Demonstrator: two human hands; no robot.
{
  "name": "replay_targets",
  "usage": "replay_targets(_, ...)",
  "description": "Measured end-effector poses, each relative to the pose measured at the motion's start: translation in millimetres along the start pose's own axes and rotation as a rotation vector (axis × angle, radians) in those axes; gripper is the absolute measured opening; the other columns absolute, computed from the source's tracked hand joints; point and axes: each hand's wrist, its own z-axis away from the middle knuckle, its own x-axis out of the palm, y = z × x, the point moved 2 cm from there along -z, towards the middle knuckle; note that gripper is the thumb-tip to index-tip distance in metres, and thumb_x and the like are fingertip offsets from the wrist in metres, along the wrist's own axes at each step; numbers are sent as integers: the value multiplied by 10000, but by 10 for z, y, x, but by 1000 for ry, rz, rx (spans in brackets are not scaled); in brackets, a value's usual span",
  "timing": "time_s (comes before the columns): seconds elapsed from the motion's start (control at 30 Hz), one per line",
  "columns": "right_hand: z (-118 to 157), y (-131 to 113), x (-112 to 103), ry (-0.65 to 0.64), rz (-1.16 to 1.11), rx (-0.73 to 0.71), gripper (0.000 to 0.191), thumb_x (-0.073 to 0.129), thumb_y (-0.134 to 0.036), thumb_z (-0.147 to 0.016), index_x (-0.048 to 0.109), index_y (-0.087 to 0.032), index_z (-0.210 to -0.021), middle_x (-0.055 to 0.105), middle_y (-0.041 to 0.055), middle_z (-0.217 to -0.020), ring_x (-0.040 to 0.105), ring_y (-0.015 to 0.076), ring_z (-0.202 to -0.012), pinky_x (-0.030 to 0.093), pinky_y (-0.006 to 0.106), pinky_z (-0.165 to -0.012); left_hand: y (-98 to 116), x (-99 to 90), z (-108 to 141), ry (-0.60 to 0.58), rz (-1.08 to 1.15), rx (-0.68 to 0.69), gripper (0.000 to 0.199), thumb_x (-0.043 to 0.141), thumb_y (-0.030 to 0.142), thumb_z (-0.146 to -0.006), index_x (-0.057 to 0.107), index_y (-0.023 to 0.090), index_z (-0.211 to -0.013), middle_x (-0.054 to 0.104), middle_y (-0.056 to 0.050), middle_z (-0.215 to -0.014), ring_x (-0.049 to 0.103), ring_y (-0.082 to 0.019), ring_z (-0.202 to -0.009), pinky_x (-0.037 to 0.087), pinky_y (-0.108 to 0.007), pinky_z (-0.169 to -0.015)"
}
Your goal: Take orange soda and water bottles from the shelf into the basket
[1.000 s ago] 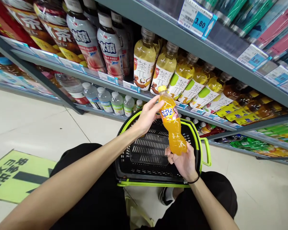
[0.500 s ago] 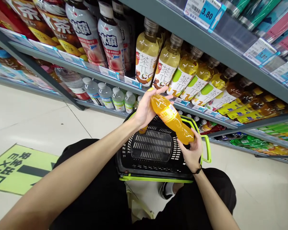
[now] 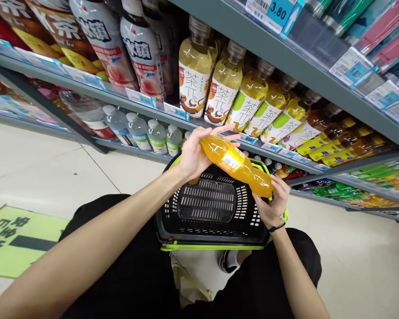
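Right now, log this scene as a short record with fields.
held item: orange drink bottle, tilted, barcode showing
left hand: at its cap end, fingers extended; the cap is mostly hidden
right hand: gripping its base
below: black basket with green trim
middle shelf: white-labelled tea bottles, standing
lower shelf: small clear bottles with white caps
floor: yellow-green sign, at the picture's left edge

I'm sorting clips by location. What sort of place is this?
Most likely a supermarket or similar shop: price tags run along shelves of bottled drinks, and a black shopping basket is below the held orange bottle.
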Motion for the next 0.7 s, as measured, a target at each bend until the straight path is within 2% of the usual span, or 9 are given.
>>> replay_targets(0.1,67,-62,87,-36,-244,306,641,822,-282,-856,477,-250,-1395,577,146,-1345,594,297,-1259,608,452,-920,41,2,-11,-30,-14,24,695,474,544,-878,540,103,-1412,665,-179,-1333,615,-372,-1279,471,-569,-1104)
replay_targets(0.2,107,-161,177,-128,-509,648,656,870,-321,-798,530,-206,-1347,597,158,-1357,610,290,-1243,607,416,-938,86,-1,-11,-60,-56,25,712,488,577,-871,520,143,-1435,671,-165,-1315,636,-377,-1242,486,-583,-1075)
replay_targets(0.27,114,-223,222,-181,-684,821,653,884,-303,-778,555,-205,-1333,615,146,-1351,650,268,-1153,616,384,-895,102,-9,-5,-66,-101,21,700,489,610,-868,540,183,-1420,675,-149,-1300,648,-376,-1220,510,-576,-1041)
replay_targets(0.3,116,-247,240,-200,-771,886,647,877,-296,-786,556,-213,-1342,626,136,-1338,678,246,-1053,628,359,-821,105,-14,-1,-68,-121,15,692,481,624,-870,548,202,-1414,677,-140,-1292,650,-373,-1216,520,-571,-1026)
replay_targets(0.37,122,-282,273,-220,-948,965,599,835,-314,-835,557,-226,-1358,654,119,-1286,674,187,-803,604,308,-624,106,-24,4,-71,-138,-5,672,466,628,-881,549,234,-1419,678,-123,-1280,648,-363,-1219,532,-561,-1007)
replay_targets(0.43,138,-304,307,-240,-1125,1011,520,774,-383,-893,575,-218,-1344,685,112,-1197,624,161,-663,545,287,-504,108,-33,6,-64,-140,-18,652,462,618,-892,548,249,-1422,679,-116,-1271,643,-356,-1224,539,-554,-994)
replay_targets(0.57,181,-343,368,-319,-1346,1111,493,625,-568,-965,636,-161,-1243,732,142,-1042,600,176,-605,512,303,-488,108,-34,-4,-71,-181,-37,653,516,621,-882,536,264,-1428,671,-117,-1283,623,-354,-1247,537,-550,-1000)
replay_targets(0.7,188,-394,407,-425,-1406,1159,562,524,-643,-979,674,-121,-1122,752,174,-974,605,183,-602,493,286,-495,80,-48,-2,-80,-222,-14,751,684,611,-816,495,277,-1463,642,-124,-1350,603,-363,-1280,520,-534,-1043)
